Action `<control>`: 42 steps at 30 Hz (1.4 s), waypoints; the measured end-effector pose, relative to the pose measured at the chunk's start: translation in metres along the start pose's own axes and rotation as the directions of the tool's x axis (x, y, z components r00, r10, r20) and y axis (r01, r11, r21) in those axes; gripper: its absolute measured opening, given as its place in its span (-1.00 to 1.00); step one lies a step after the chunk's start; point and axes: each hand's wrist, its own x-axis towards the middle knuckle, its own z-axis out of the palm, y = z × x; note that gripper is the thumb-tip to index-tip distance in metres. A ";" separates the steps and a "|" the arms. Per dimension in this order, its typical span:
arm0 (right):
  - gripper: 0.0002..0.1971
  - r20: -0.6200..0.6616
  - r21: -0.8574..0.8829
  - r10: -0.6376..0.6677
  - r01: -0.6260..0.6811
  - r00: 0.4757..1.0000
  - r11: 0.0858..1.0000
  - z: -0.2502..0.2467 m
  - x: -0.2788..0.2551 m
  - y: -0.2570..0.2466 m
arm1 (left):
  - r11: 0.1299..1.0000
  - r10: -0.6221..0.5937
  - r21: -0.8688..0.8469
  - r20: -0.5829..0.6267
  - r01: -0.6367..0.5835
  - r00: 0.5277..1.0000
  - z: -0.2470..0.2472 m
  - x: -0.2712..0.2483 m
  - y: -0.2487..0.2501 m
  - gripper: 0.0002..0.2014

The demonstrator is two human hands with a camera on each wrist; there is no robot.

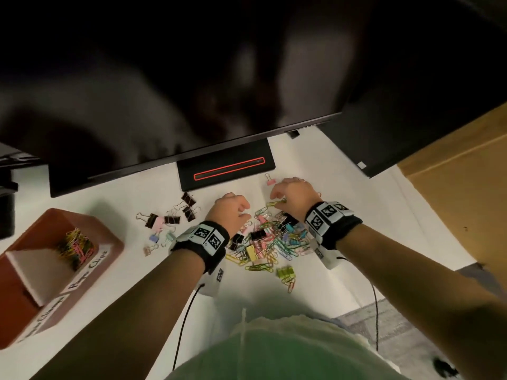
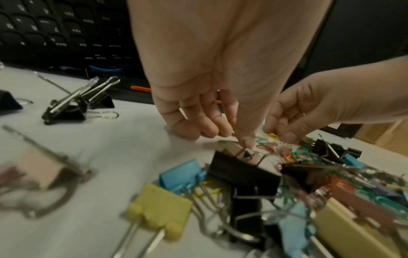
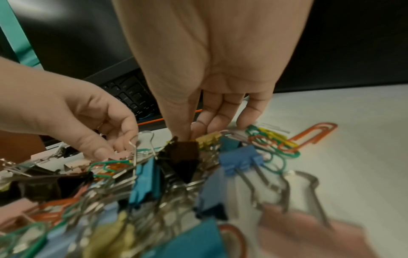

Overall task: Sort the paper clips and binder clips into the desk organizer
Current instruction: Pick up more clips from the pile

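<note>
A mixed pile of coloured paper clips and binder clips (image 1: pixel 270 239) lies on the white desk between my hands. My right hand (image 1: pixel 275 200) is at the pile's far edge and pinches a yellow-green paper clip (image 1: pixel 277 203); its thumb and fingertips (image 3: pixel 187 134) press together above a black binder clip (image 3: pixel 185 153). My left hand (image 1: pixel 244 212) is curled at the pile's left edge, and its thumb and fingertips (image 3: pixel 117 148) close on a small pink binder clip (image 3: pixel 120 155). The red-brown desk organizer (image 1: pixel 109 234) stands far left with paper clips (image 1: pixel 75 244) in one compartment.
Several binder clips (image 1: pixel 170 218) lie apart, left of the pile. A black monitor base (image 1: pixel 225 167) with a red line stands just behind the hands, and a keyboard (image 2: pixel 55 29) lies beyond it. A cardboard box (image 1: pixel 452 187) is at the right. Wrist cables (image 1: pixel 186 319) hang over the near desk edge.
</note>
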 end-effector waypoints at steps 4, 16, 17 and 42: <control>-0.83 0.041 0.009 -0.022 0.022 0.999 1.000 0.000 0.003 0.002 | 0.998 0.000 0.056 0.001 0.000 1.000 0.007 0.004 -0.005 -0.93; -0.83 0.122 0.017 -0.158 0.157 0.980 0.987 -0.003 0.011 -0.002 | 0.996 0.069 -0.053 -0.037 -0.071 0.997 -0.029 -0.022 -0.010 -0.84; -0.79 0.121 0.028 -0.157 0.155 0.980 0.988 -0.003 0.011 -0.002 | 0.995 0.078 -0.058 -0.033 -0.080 0.996 -0.033 -0.029 -0.012 -0.82; -0.85 0.178 0.205 -0.227 0.189 0.958 0.960 -0.002 0.013 -0.038 | 0.991 0.096 -0.080 -0.108 -0.105 0.990 -0.006 -0.080 -0.055 -0.85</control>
